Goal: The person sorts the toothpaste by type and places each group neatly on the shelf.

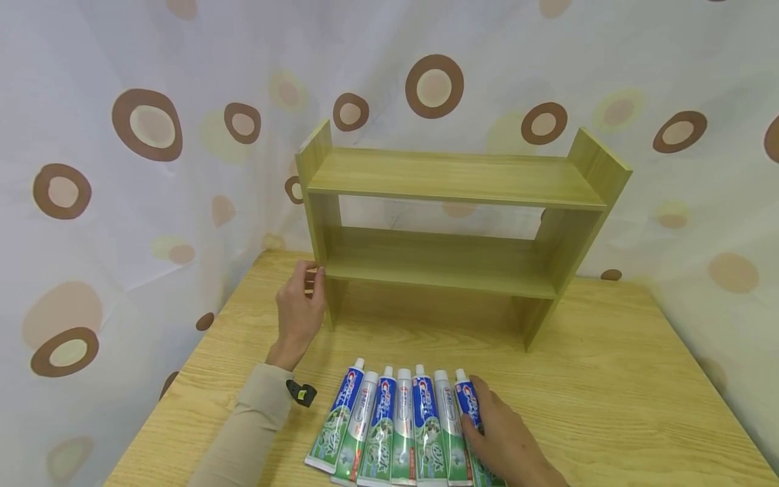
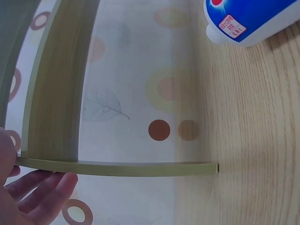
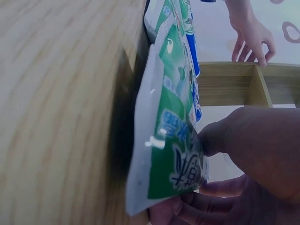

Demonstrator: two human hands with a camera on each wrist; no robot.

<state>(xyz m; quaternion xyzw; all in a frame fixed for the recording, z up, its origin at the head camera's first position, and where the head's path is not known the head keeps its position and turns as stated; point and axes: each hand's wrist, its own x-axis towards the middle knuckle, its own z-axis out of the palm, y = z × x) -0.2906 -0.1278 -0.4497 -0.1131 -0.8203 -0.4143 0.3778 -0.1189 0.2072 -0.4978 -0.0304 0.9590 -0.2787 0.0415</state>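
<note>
My left hand (image 1: 299,308) grips the left side panel of a small two-tier wooden shelf (image 1: 450,177). In the left wrist view the fingers (image 2: 55,199) lie against the panel's outer face, near where the lower board meets it. Several toothpaste tubes lie side by side in a fanned row in front of the shelf, caps toward it; blue-and-green ones (image 1: 382,419) alternate with silver-and-green ones (image 1: 404,419). At the row's right end, my right hand (image 1: 508,436) holds a blue-and-green toothpaste tube (image 3: 176,154), thumb on top and fingers curled round its far edge.
The shelf stands upright toward the back of a wood-grain table (image 1: 615,379). Behind and beside the table hangs a pale curtain (image 1: 389,40) with brown ring patterns. A dark strap with a small yellow-green piece (image 1: 301,393) sits at my left wrist.
</note>
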